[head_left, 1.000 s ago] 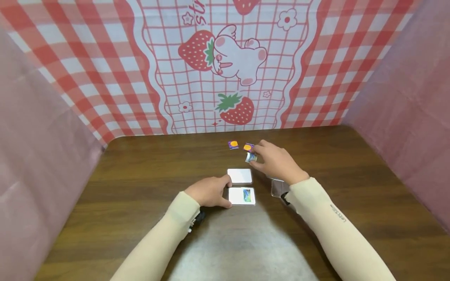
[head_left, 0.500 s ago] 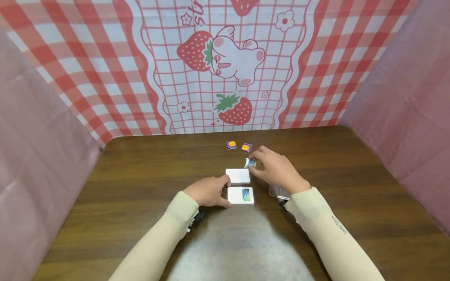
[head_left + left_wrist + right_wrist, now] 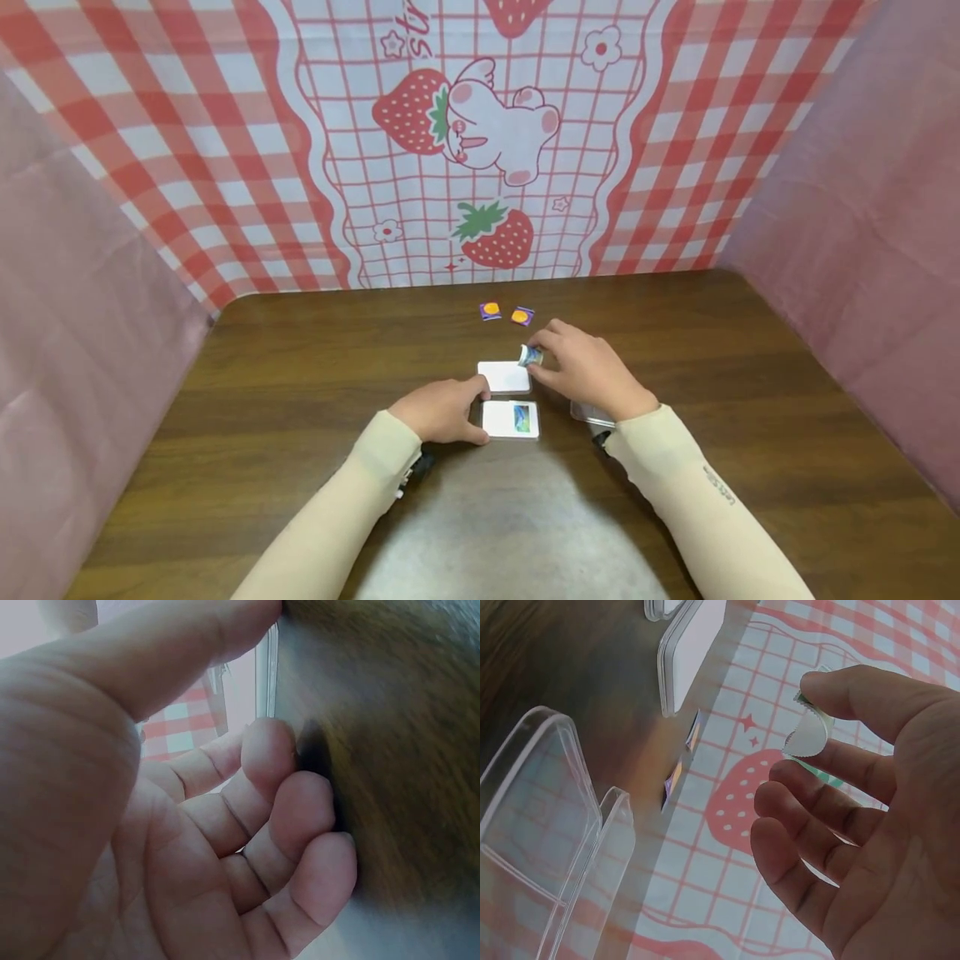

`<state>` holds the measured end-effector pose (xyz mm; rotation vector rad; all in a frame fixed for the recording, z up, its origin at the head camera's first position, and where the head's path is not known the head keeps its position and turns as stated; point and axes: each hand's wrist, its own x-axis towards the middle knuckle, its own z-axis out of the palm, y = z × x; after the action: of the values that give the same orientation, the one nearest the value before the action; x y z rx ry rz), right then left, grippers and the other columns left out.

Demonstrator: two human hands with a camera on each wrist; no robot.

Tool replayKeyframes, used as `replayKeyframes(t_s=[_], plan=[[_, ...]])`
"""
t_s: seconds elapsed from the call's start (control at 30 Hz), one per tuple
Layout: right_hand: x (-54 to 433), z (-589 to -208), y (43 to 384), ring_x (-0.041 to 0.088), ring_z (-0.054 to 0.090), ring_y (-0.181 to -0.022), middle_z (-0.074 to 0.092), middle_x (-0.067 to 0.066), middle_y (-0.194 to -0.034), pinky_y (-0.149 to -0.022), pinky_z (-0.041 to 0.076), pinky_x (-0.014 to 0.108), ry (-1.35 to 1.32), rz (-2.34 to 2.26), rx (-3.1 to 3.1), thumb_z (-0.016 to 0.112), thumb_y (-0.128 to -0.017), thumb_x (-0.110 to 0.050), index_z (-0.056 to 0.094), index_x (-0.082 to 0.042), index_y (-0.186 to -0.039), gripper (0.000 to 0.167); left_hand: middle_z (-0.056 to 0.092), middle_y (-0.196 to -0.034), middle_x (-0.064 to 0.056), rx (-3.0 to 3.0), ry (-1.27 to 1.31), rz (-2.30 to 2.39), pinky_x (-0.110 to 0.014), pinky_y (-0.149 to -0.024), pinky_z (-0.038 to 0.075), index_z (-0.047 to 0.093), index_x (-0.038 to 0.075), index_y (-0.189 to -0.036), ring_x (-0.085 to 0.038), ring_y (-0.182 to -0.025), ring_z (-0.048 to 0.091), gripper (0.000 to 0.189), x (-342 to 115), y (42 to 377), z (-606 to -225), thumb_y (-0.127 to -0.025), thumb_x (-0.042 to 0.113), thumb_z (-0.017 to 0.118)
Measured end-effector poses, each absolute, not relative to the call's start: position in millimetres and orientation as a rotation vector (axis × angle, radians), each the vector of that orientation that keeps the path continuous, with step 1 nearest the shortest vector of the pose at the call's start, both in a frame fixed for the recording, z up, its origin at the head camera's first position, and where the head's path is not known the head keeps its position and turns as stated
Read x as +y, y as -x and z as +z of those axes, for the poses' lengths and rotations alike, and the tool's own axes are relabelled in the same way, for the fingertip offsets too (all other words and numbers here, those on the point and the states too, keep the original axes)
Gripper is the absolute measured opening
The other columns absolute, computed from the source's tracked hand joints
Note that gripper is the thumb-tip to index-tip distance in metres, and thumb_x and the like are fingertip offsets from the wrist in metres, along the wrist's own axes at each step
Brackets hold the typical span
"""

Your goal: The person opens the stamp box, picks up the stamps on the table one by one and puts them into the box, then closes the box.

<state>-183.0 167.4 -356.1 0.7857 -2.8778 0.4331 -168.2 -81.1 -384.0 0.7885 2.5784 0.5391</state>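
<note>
My right hand [image 3: 583, 371] pinches a small, bent stamp [image 3: 530, 356] between thumb and index finger, above the right end of the far white card in a clear case [image 3: 498, 377]. The right wrist view shows the stamp's pale back and serrated edge [image 3: 808, 735]; the other fingers curl loosely. Nearer me lies a second white card in a clear case [image 3: 497, 419], bearing a small blue-green picture [image 3: 522, 418] on its right half. My left hand [image 3: 442, 410] rests at the left edges of both cases, thumb by the near one, index finger by the far one, fingers loosely bent.
Two small purple-and-orange pieces [image 3: 490, 311] lie toward the back of the brown wooden table [image 3: 315, 350]. Clear plastic covers [image 3: 536, 795] stand right of the cards, partly under my right wrist. A strawberry-print cloth [image 3: 480, 167] hangs behind, with pink cloth at both sides.
My right hand has lifted the stamp away from beside the purple-and-orange pieces and brought it toward me, over the far card. My left hand stays in place.
</note>
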Motion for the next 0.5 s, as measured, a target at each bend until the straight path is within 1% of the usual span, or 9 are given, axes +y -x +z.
replayKeyframes(t_s=[0.3, 0.5], plan=[[160.7, -355.7, 181.3, 0.012, 0.060, -0.082, 0.065, 0.000, -0.109, -0.068, 0.054, 0.034, -0.792, 0.420, -2.890, 0.078, -0.093, -0.032, 0.074, -0.012, -0.118, 0.032, 0.061, -0.077, 0.001, 2.589, -0.773, 0.518, -0.035, -0.070, 0.047, 0.057, 0.016, -0.125, -0.015, -0.067, 0.053, 0.051, -82.4, 167.5, -382.0, -0.088, 0.040, 0.083], [157.1, -354.7, 178.7, 0.013, 0.061, -0.084, 0.065, 0.000, -0.108, -0.066, 0.053, 0.036, -0.786, 0.389, -2.915, 0.078, -0.093, -0.034, 0.074, -0.013, -0.117, 0.031, 0.061, -0.077, 0.001, 2.588, -0.788, 0.518, -0.036, -0.071, 0.047, 0.057, 0.015, -0.124, -0.015, -0.067, 0.053, 0.052, -80.2, 167.7, -381.1, -0.088, 0.040, 0.083]])
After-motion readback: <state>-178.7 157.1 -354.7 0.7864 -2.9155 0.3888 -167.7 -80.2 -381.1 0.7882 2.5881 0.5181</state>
